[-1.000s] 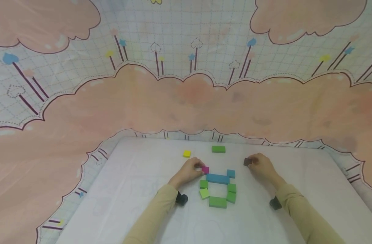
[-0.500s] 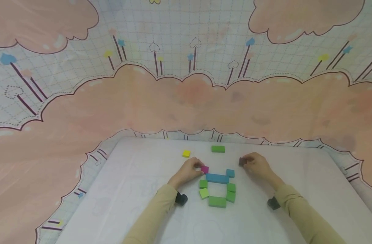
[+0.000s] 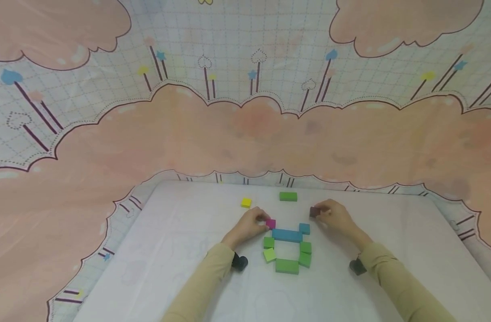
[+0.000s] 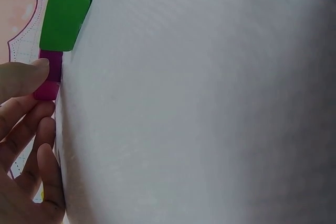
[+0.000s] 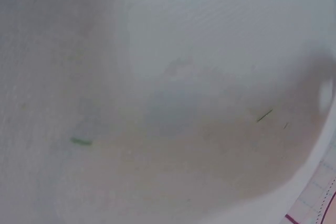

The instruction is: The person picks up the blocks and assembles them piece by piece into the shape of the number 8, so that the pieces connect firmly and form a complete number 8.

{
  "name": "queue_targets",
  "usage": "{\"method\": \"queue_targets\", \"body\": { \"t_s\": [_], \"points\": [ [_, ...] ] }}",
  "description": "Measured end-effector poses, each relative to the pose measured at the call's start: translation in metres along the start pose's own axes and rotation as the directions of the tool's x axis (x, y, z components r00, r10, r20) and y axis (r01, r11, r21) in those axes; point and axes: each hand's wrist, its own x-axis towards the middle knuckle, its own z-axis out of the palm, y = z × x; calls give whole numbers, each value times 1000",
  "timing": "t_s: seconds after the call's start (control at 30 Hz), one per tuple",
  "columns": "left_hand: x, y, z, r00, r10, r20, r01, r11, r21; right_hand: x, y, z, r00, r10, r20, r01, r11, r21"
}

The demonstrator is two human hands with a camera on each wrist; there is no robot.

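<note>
In the head view my left hand [image 3: 246, 228] pinches a magenta cube block [image 3: 271, 224] at the left end of a long blue block [image 3: 287, 235]. The left wrist view shows the thumb on one side of that magenta block [image 4: 48, 90], fingers on the other. My right hand [image 3: 337, 217] holds a dark brown block [image 3: 314, 212] by thumb and fingertips, right of and beyond a small blue block [image 3: 304, 228]. Green blocks stand below in a ring: a long green block [image 3: 287, 266] in front, smaller ones up both sides. The right wrist view shows no hand.
A yellow block [image 3: 246, 203] and a green block [image 3: 288, 197] lie toward the back of the white tabletop [image 3: 181, 250]. A cloud-patterned cloth [image 3: 245, 134] hangs behind the table. Black wrist devices [image 3: 240, 262] sit under both forearms.
My right hand has moved left with the dark brown block, closer to the small blue block. The left hand and the magenta block have stayed in place.
</note>
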Motion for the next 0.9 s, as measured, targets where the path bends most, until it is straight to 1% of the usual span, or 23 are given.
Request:
{"method": "queue_targets", "body": {
  "t_s": [0.07, 0.3, 0.53, 0.73, 0.9],
  "points": [
    [0, 0, 0, 1000, -3, 0, 3, 1000, -4, 1, -2, 1, 1000, -5, 1, 5, 1000, -3],
    [-2, -2, 1, 1000, -2, 2, 2, 1000, -10, 2, -8, 4, 998, -61, 14, 61, 998, 5],
    [-3, -1, 1, 1000, -6, -3, 6, 1000, -6, 4, -15, 6, 997, -72, 40, 71, 997, 20],
    [-3, -1, 0, 1000, -4, -3, 4, 1000, -11, 6, -17, 7, 995, -82, 64, 82, 997, 3],
    [-3, -1, 0, 1000, -12, 0, 12, 999, -31, 9, -16, 9, 988, -143, 67, 143, 990, -6]
  ]
}}
